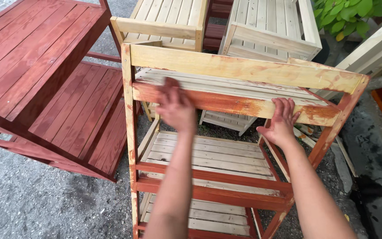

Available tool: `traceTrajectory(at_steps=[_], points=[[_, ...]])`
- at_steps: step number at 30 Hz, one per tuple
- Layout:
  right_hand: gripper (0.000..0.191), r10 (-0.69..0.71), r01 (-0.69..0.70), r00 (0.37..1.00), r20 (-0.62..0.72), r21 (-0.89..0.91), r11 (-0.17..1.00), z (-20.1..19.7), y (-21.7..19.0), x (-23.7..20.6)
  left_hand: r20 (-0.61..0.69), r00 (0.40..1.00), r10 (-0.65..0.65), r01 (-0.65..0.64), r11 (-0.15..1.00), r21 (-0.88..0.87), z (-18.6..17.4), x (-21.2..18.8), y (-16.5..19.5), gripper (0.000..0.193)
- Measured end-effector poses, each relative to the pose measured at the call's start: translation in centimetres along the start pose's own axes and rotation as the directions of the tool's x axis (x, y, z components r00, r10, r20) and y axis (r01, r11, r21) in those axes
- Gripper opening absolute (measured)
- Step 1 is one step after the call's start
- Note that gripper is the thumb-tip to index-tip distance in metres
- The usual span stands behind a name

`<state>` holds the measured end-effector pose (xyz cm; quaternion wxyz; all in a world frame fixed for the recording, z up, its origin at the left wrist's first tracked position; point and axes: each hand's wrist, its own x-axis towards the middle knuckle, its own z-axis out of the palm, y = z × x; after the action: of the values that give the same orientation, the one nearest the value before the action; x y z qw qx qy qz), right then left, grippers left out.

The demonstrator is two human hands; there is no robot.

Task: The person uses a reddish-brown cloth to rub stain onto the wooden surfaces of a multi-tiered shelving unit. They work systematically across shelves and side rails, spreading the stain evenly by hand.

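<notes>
A slatted wooden shelf rack (244, 68), pale wood partly stained red-brown, stands in front of me. My left hand (175, 106) is blurred and lies over the front rail (235, 104) of its top shelf, fingers together; whether it holds a cloth or brush I cannot tell. My right hand (281, 121), smeared with stain, grips the same rail further right, fingers hooked over its top edge. Lower shelves (208, 155) show pale slats with red-brown front rails.
A fully red-stained rack (45, 79) leans at the left. Two unstained pale racks (270, 26) stand behind, with green leaves (345, 15) at the top right. Grey gravel ground (27, 199) lies below, and a dark wet patch (368, 190) at right.
</notes>
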<state>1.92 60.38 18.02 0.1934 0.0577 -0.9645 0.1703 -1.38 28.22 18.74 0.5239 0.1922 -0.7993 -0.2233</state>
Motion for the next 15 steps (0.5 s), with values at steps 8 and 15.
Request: traceTrajectory(at_steps=[8,15], points=[[0.102,0.011,-0.025,0.993,-0.116,-0.114,0.993,0.3,-1.3,-0.6,0.263,0.806,0.531,-0.452,0.838,-0.307,-1.4,-3.9,3.9,0.038],[0.094,0.039,-0.058,0.989,-0.143,-0.135,0.989,0.8,-1.5,-0.6,0.093,0.954,0.286,-0.286,0.958,-0.020,-1.2,5.9,-9.9,0.026]])
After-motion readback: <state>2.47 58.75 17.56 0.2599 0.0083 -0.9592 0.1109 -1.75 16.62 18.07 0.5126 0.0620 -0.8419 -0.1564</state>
